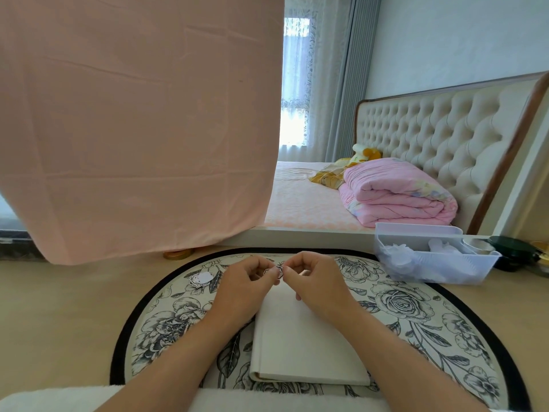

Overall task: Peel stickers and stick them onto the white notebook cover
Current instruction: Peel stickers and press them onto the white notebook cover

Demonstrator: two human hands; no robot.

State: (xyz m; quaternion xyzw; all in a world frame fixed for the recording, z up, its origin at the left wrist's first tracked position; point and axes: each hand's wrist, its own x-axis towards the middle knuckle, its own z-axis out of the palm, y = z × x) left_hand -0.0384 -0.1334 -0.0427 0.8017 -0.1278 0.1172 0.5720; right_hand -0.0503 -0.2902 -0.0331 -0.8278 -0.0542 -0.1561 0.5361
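Observation:
A white notebook [309,346] lies shut on the round flower-patterned mat [416,322], its spine to the left. Above its far edge my left hand [246,285] and my right hand [315,281] meet, fingers curled. Between their fingertips they pinch a small black-and-white sticker [274,270]. Its backing is too small to make out. A second small sticker [202,278], a pale cartoon shape, lies on the mat left of my left hand.
A clear plastic bin [433,257] with white items stands at the right on the tan table, dark jars [514,251] beside it. A pink cloth [133,123] hangs at the left. Behind is a bed with a folded pink quilt [398,197].

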